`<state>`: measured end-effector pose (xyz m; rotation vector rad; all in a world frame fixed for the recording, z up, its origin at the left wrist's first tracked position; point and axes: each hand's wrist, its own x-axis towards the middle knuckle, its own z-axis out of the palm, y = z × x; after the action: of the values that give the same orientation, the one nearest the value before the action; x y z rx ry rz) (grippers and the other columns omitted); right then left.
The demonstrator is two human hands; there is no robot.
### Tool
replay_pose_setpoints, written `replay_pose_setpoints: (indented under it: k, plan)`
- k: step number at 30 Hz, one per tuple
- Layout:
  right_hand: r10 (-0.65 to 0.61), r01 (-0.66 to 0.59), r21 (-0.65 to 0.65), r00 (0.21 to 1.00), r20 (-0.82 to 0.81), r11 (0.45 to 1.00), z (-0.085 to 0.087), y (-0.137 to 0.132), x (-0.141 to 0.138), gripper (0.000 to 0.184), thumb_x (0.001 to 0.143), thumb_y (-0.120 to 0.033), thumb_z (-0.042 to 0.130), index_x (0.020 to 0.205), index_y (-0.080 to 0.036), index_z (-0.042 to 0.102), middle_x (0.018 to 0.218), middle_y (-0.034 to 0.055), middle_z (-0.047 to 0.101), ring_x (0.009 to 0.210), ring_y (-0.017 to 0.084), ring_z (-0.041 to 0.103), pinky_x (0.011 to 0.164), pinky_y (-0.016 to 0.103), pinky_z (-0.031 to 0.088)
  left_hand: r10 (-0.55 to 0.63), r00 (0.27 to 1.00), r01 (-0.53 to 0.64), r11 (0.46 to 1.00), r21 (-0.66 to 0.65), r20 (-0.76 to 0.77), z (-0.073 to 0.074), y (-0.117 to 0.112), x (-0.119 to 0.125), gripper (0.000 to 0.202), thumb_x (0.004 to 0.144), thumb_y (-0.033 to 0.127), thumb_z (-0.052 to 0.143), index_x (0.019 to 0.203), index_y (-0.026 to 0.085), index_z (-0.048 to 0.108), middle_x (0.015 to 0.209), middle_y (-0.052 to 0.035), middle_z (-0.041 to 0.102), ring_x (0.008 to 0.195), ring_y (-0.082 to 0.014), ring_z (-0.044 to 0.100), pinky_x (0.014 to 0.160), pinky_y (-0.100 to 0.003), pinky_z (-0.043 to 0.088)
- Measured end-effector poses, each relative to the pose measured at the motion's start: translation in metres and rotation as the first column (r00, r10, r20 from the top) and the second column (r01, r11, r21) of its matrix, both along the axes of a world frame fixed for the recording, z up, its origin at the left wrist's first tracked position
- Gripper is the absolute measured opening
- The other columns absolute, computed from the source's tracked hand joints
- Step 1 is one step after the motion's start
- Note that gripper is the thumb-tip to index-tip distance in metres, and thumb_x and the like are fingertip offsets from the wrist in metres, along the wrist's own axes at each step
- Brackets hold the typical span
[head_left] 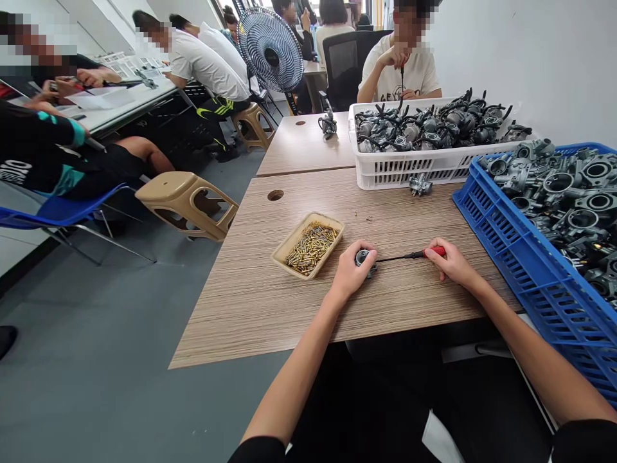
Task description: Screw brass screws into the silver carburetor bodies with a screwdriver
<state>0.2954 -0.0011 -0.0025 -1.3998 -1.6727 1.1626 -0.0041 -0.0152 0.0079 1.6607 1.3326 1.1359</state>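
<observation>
Screwdriver (414,254), red-and-black with slim dark shaft, runs leftward from my right hand (447,262), closed round its handle, to the small grey metal part (362,257) clasped in my left hand (351,272) on the wood-grain table (241,308); cream rectangular tray (292,241) left, blue plastic crate (513,247) right, white wall (554,58) beyond.

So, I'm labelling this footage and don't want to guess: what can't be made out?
All in the head view:
Metal part: partly hidden by the left hand.
Screwdriver: handle partly covered by the right hand; tip too small to make out.
Blue crate: cut off by the right edge.
Loose bits on the table: too small to identify.
</observation>
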Motion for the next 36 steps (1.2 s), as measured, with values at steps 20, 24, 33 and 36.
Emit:
replay_pose_setpoints:
  k: [20,24,33,36]
  plan:
    - [0.001,-0.001,-0.008,1.0,0.02,1.0,0.0027,-0.0003,-0.0002,0.046,0.094,-0.069,0.065,0.091,-0.025,0.054,0.052,-0.0102,0.044,0.036,0.013,0.047,0.036,0.026,0.042,0.0,1.0,0.0,1.0,-0.016,-0.015,0.002,-0.0005,-0.0004,0.023,0.095,0.044,0.06,0.089,0.023,0.065,0.086,-0.0023,0.071,0.082,-0.0187,0.063,0.08,-0.031,0.053]
    - [-0.001,0.001,-0.005,1.0,0.016,1.0,0.0002,0.0001,0.0008,0.047,0.094,-0.071,0.066,0.091,-0.025,0.054,0.053,-0.0099,0.044,0.037,0.012,0.047,0.035,0.026,0.041,-0.001,1.0,0.0,1.0,-0.014,-0.014,0.0017,-0.0009,-0.0006,0.023,0.095,0.045,0.06,0.089,0.023,0.065,0.085,-0.0022,0.071,0.081,-0.0188,0.063,0.079,-0.032,0.053]
    - [0.001,-0.001,-0.004,1.0,0.011,1.0,-0.0012,0.0006,0.0012,0.046,0.095,-0.07,0.066,0.091,-0.025,0.055,0.052,-0.0101,0.043,0.037,0.012,0.044,0.034,0.026,0.043,-0.001,1.0,0.001,1.0,-0.004,-0.003,-0.0002,-0.0009,-0.0012,0.023,0.095,0.044,0.061,0.089,0.023,0.065,0.085,-0.0013,0.07,0.081,-0.0182,0.064,0.079,-0.031,0.052]
    - [0.0,0.0,0.0,1.0,0.013,1.0,0.0,0.0002,0.0007,0.045,0.095,-0.069,0.066,0.091,-0.025,0.055,0.052,-0.0102,0.043,0.036,0.012,0.045,0.035,0.025,0.042,0.001,1.0,-0.001,1.0,-0.013,-0.007,-0.0002,-0.001,-0.001,0.022,0.095,0.044,0.061,0.09,0.023,0.065,0.085,-0.0011,0.071,0.08,-0.0181,0.064,0.079,-0.031,0.052]
